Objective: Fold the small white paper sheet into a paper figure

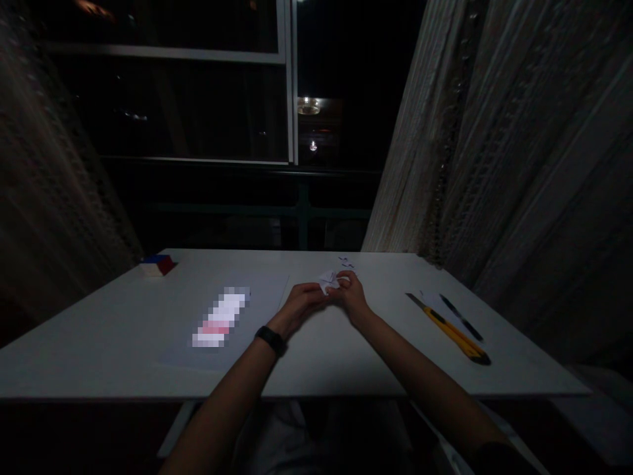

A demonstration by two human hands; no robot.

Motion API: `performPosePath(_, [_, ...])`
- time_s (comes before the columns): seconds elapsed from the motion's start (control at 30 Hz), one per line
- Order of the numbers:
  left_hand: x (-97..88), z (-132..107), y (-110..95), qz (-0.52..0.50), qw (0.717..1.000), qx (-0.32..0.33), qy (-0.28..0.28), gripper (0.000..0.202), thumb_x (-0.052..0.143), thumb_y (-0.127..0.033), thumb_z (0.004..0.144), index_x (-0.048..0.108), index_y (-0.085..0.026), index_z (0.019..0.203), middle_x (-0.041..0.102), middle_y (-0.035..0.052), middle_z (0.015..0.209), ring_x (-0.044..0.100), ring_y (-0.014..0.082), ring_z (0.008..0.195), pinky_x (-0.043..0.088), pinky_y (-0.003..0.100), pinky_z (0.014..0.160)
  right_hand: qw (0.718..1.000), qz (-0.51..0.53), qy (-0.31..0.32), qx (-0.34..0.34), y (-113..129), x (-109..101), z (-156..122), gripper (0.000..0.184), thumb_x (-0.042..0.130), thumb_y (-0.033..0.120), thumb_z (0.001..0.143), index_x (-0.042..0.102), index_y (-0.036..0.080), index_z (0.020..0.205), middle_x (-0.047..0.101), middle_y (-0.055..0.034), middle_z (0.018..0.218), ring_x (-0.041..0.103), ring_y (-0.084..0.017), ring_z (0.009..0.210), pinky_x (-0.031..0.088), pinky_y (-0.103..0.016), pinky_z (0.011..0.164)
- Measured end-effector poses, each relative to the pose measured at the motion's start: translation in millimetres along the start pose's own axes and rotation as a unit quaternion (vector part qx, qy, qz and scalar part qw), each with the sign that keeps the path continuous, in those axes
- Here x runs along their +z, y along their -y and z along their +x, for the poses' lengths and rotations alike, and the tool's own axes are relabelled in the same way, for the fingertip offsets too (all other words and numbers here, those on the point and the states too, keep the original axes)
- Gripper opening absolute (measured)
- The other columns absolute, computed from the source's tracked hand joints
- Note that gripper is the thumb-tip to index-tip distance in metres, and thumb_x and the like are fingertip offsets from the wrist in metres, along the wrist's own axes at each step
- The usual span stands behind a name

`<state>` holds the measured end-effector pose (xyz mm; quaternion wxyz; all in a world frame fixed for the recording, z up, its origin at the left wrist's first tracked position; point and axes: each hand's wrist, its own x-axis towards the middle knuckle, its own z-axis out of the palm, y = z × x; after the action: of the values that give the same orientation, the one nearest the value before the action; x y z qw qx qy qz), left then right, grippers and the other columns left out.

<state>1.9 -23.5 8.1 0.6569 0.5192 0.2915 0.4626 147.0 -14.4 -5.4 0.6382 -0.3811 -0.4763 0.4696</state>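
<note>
Folded white paper [328, 281], small and creased into facets, is held just above the middle of a white table [356, 363] in the head view, between the person's two hands. Its left and lower edge is met by the fingertips of the left hand [304, 299], whose fingers are drawn together and pinching the paper. Its right side is pinched by the thumb and bent fingers of the right hand [351, 294], so the paper lies at the fingertips of both, ahead of the palms. The exact placing of each finger is hidden by the dim light. A black wristwatch [271, 340] is worn on the left wrist. Just beyond the paper, small marked scraps [346, 262] are seen on the tabletop. To the left, a pale sheet [267, 290] is laid flat, and on it a bright rectangle [220, 320] is blurred into pixels. At the far left corner, a blue, red and white block [157, 265] is placed. Well to the right, a yellow utility knife [450, 331] with its blade exposed is laid beside a black pen [461, 318]. Behind the table, a dark window [289, 99] is framed by pale curtains [410, 132].
</note>
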Motion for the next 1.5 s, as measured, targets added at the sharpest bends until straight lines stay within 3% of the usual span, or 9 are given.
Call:
performPosePath(0.13, [0.3,1,1,-0.03,0.999,-0.024,-0.003,0.031,0.073,-0.018,0.058,0.066,-0.009,0.087,0.066,0.0106,0.088,0.061,0.0157,0.079,0.047,0.027,0.077,1.0,0.017,-0.011,0.022,0,-3,3,0.058,0.078,0.022,0.041,0.044,0.023,0.088,0.06,0.0067,0.062,0.056,-0.013,0.051,0.045,-0.025,0.051])
performPosePath(0.3, [1.3,2,3,-0.018,0.999,-0.035,-0.029,0.022,0.072,-0.024,0.063,0.064,-0.008,0.075,0.063,0.0065,0.07,0.06,0.0109,0.065,0.048,0.022,0.065,0.998,0.026,-0.003,0.062,4,-4,2,0.06,0.078,0.019,0.04,0.047,0.023,0.091,0.062,0.0056,0.064,0.058,-0.013,0.054,0.046,-0.026,0.054])
performPosePath(0.63, [-1.3,4,6,0.033,0.998,0.0,-0.047,0.028,0.072,-0.032,0.063,0.061,-0.008,0.069,0.061,0.0054,0.056,0.055,0.0092,0.051,0.042,0.02,0.05,0.984,0.037,0.114,0.131,12,-4,-1,0.035,0.075,0.017,0.046,0.061,0.015,0.078,0.065,-0.0009,0.071,0.058,-0.013,0.06,0.044,-0.025,0.057])
performPosePath(0.83, [-2.5,6,8,0.055,0.997,-0.009,-0.059,0.027,0.071,-0.032,0.063,0.06,-0.008,0.067,0.062,0.006,0.055,0.053,0.008,0.045,0.038,0.018,0.045,0.986,0.009,0.085,0.14,12,-5,-1,0.032,0.076,0.017,0.043,0.064,0.014,0.073,0.065,-0.0009,0.064,0.059,-0.013,0.057,0.045,-0.026,0.056])
performPosePath(1.07, [-0.8,6,6,0.046,0.996,-0.027,-0.075,0.02,0.073,-0.024,0.062,0.061,-0.008,0.066,0.063,0.0058,0.056,0.057,0.0095,0.05,0.041,0.019,0.048,0.988,-0.009,0.081,0.129,10,-7,2,0.032,0.076,0.017,0.041,0.063,0.014,0.07,0.063,0.0,0.058,0.053,-0.01,0.046,0.038,-0.021,0.044])
performPosePath(1.5, [0.0,4,6,0.028,0.997,-0.034,-0.066,0.017,0.073,-0.018,0.061,0.061,-0.007,0.067,0.064,0.0073,0.061,0.061,0.0117,0.056,0.047,0.02,0.054,0.986,-0.03,0.101,0.129,7,-10,4,0.035,0.078,0.019,0.039,0.064,0.013,0.071,0.063,-0.0013,0.058,0.055,-0.012,0.047,0.04,-0.023,0.045])
